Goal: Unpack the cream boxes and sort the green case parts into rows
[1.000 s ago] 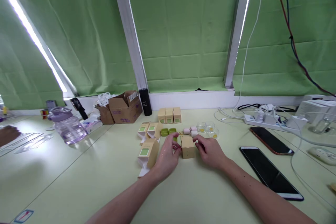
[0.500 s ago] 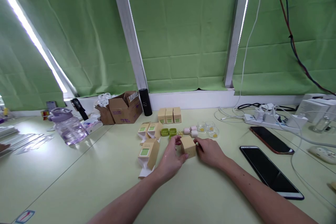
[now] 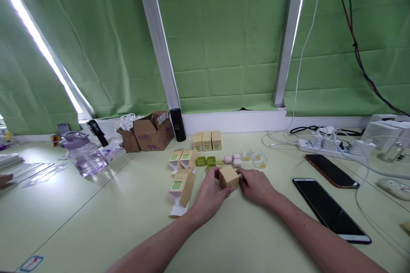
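No legible text; only blurred purple print on the cardboard box [image 3: 153,135].

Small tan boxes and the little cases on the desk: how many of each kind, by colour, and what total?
Tan boxes: 7, namely 1 held box between the left hand and right hand, 3 in the back row, 3 open ones to the left
Green cases: 2
Pink cases: 3
Clear cases: 3
Total: 15
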A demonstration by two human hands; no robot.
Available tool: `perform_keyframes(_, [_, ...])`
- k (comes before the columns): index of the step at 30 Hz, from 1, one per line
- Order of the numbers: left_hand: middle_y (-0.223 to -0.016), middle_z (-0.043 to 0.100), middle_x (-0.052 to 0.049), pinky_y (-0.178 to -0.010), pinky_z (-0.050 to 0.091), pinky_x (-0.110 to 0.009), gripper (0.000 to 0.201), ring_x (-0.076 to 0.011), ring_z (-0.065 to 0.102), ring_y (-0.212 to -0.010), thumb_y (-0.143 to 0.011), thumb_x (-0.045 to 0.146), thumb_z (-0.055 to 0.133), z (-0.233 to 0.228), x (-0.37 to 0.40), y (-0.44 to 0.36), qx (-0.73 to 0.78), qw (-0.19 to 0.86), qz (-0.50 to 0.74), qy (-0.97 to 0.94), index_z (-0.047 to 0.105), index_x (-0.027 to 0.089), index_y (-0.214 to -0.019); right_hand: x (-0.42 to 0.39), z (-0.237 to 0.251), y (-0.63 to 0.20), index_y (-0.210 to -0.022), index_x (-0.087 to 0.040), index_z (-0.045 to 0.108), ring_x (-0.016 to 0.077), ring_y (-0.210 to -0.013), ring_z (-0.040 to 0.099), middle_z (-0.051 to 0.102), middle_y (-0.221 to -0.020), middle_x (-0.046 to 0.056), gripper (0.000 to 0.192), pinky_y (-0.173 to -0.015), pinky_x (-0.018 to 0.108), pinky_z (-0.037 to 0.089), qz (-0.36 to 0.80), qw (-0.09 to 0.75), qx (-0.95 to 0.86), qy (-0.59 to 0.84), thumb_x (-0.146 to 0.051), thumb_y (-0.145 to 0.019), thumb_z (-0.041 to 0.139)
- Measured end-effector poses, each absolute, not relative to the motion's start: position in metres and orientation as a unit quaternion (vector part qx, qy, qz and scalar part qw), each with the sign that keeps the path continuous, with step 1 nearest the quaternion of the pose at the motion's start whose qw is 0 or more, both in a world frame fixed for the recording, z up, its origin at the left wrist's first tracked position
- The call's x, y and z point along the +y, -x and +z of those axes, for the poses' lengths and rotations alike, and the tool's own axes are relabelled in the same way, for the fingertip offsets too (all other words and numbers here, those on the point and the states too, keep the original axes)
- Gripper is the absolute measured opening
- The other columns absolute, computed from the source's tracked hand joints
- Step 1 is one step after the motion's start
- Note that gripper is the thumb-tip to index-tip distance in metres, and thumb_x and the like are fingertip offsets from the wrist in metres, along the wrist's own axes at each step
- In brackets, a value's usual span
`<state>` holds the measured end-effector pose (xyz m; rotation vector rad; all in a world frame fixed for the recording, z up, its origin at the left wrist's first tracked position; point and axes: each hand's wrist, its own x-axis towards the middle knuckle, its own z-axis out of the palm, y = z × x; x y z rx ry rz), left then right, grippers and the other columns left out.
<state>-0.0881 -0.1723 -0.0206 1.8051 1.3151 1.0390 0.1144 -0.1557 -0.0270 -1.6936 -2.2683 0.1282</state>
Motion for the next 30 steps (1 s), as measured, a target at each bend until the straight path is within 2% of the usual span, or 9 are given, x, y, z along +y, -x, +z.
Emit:
perform_keyframes(4, [-0.119, 0.063, -0.007, -0.095, 0.049, -0.041, 0.052, -0.0266, 0.060, -0.111, -0.076, 0.025, 0.082, -0.024, -0.173, 0.090, 0.492, 0.254, 0.424, -0.716, 0.053, 0.023, -0.120, -0.154, -0.029, -0.117, -0.110, -0.022, 0.065, 0.0225, -0.084, 0.070, 0.078, -0.099, 0.006, 0.023, -0.064, 0.029, 0.030, 0.051, 0.204, -0.789, 0.577, -0.018, -0.095, 0.048])
perform_keyframes(9, [-0.120, 0.059, -0.008, -0.096, 0.052, -0.046, 0.051, -0.0276, 0.060, -0.113, -0.080, 0.021, 0.079, -0.025, -0.171, 0.094, 0.439, 0.122, 0.462, -0.761, 0.049, 0.024, -0.122, -0.150, -0.035, -0.120, -0.096, -0.022, 0.062, 0.0189, -0.074, 0.066, 0.074, -0.088, 0.004, 0.020, -0.063, 0.029, 0.034, 0.000, 0.346, -0.769, 0.538, -0.023, -0.101, 0.042])
perform_keyframes(14, [-0.124, 0.059, -0.011, -0.098, 0.051, -0.051, 0.051, -0.0311, 0.058, -0.117, -0.084, 0.013, 0.072, -0.022, -0.170, 0.100, 0.389, -0.022, 0.473, -0.790, 0.048, 0.025, -0.126, -0.156, -0.032, -0.119, -0.099, -0.021, 0.058, 0.0172, -0.069, 0.063, 0.070, -0.084, 0.004, 0.016, -0.063, 0.029, 0.041, -0.043, 0.455, -0.752, 0.474, -0.031, -0.102, 0.046])
perform_keyframes(17, [-0.122, 0.061, -0.011, -0.097, 0.051, -0.050, 0.048, -0.0306, 0.059, -0.114, -0.084, 0.009, 0.069, -0.018, -0.171, 0.102, 0.368, -0.093, 0.467, -0.798, 0.049, 0.025, -0.125, -0.164, -0.028, -0.115, -0.109, -0.021, 0.055, 0.0207, -0.083, 0.067, 0.071, -0.099, 0.009, 0.014, -0.068, 0.031, 0.049, -0.057, 0.478, -0.767, 0.423, -0.030, -0.100, 0.050])
perform_keyframes(20, [-0.119, 0.063, -0.010, -0.095, 0.050, -0.048, 0.045, -0.0293, 0.061, -0.111, -0.087, 0.008, 0.066, -0.014, -0.174, 0.103, 0.348, -0.160, 0.463, -0.799, 0.049, 0.026, -0.125, -0.171, -0.025, -0.109, -0.120, -0.023, 0.051, 0.0269, -0.107, 0.067, 0.069, -0.119, 0.013, 0.023, -0.077, 0.038, 0.056, -0.066, 0.498, -0.782, 0.369, -0.027, -0.097, 0.054])
perform_keyframes(22, [-0.117, 0.064, -0.010, -0.094, 0.049, -0.046, 0.043, -0.0283, 0.062, -0.110, -0.088, 0.008, 0.064, -0.012, -0.177, 0.102, 0.336, -0.197, 0.455, -0.801, 0.049, 0.026, -0.125, -0.174, -0.024, -0.106, -0.126, -0.023, 0.048, 0.0293, -0.116, 0.065, 0.065, -0.128, 0.015, 0.031, -0.079, 0.042, 0.058, -0.068, 0.505, -0.790, 0.342, -0.024, -0.096, 0.056])
perform_keyframes(30, [-0.116, 0.068, -0.010, -0.090, 0.044, -0.042, 0.036, -0.0273, 0.063, -0.106, -0.092, 0.008, 0.059, -0.014, -0.180, 0.104, 0.324, -0.252, 0.412, -0.813, 0.056, 0.026, -0.123, -0.179, -0.023, -0.100, -0.131, -0.022, 0.043, 0.0314, -0.126, 0.061, 0.062, -0.133, 0.017, 0.042, -0.082, 0.044, 0.061, -0.072, 0.510, -0.802, 0.303, -0.016, -0.092, 0.057])
